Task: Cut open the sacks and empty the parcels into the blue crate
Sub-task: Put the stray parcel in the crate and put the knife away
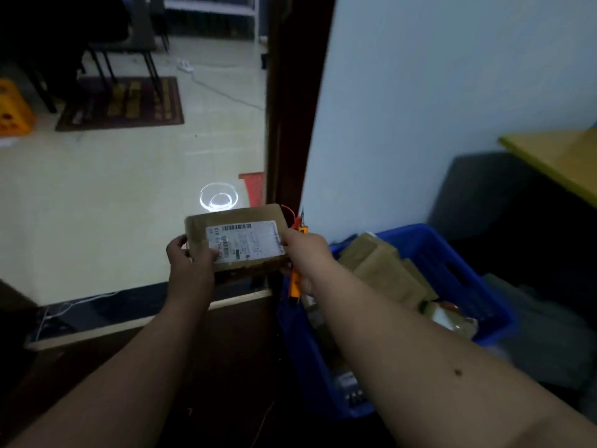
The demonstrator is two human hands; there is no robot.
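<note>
Both hands hold up a brown cardboard parcel (240, 221) with a white shipping label, left of the blue crate (458, 270). My left hand (190, 260) grips the parcel's left end, thumb on the label. My right hand (305, 253) grips the right end and also holds an orange utility knife (295, 286), its blade end sticking up past the parcel. The blue crate stands on the floor at the right and holds several brown parcels (384, 266). No sack is in view.
A dark door frame (287, 124) stands just behind the parcel, with a white wall (420, 108) to its right. A yellow-topped table (562, 160) juts in at the far right. Beyond the doorway lie a tiled floor, a brown mat (126, 105), chair legs and an orange crate (13, 108).
</note>
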